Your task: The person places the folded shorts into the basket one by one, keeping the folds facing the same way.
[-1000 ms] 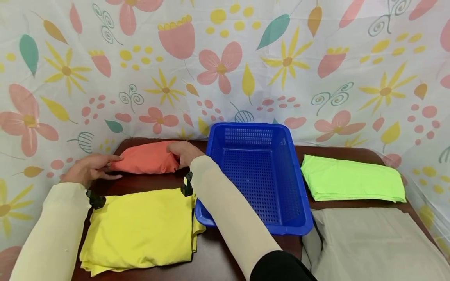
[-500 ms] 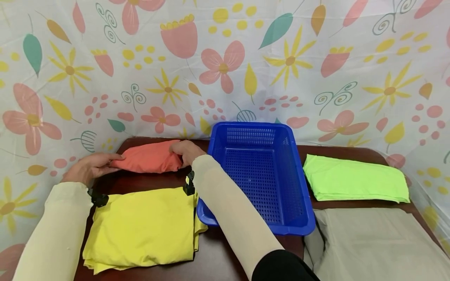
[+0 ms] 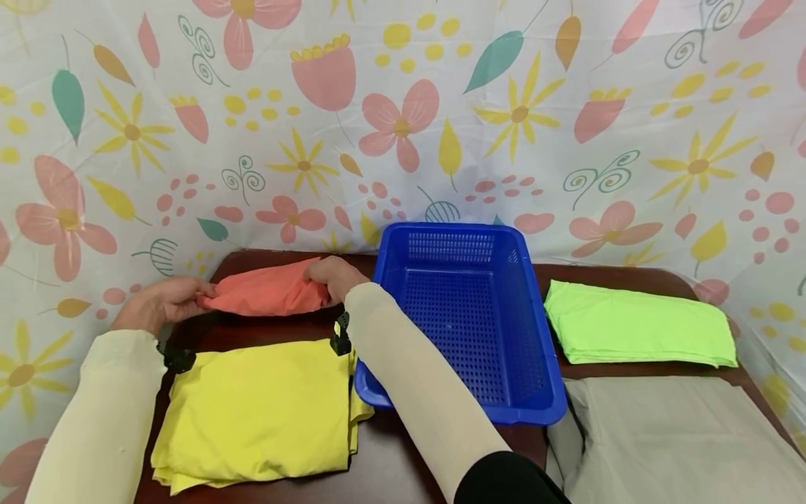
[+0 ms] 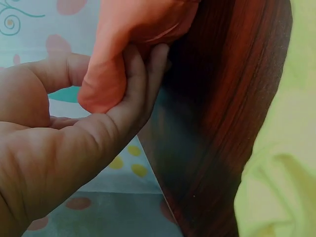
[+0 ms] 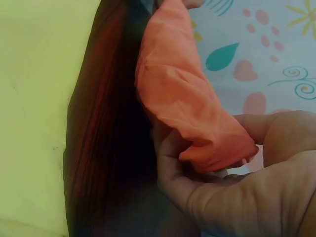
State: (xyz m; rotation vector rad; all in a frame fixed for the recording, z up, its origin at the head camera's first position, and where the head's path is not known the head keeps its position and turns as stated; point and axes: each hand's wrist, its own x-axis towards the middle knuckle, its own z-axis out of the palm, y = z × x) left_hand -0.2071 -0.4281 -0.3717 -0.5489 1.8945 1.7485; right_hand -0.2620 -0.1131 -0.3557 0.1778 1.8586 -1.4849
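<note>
Both hands grip a folded coral-coloured cloth at the back left of the table. My left hand pinches its left end; in the left wrist view the thumb lies on one side of the cloth and the curled fingers on the other. At the right end my right hand holds on, its fingers tucked under the cloth with the thumb opposite, as the right wrist view shows. Just in front of the hands lies a folded yellow cloth.
A blue perforated plastic basket stands mid-table, with the right forearm crossing its near left corner. Right of it lie a folded lime-green cloth and a grey-beige cloth. A flower-printed curtain hangs behind the dark wooden table.
The left fingers, spread at the cloth's left end a second ago, have closed on it. The coral cloth has shifted slightly, its left end now pulled narrower.
</note>
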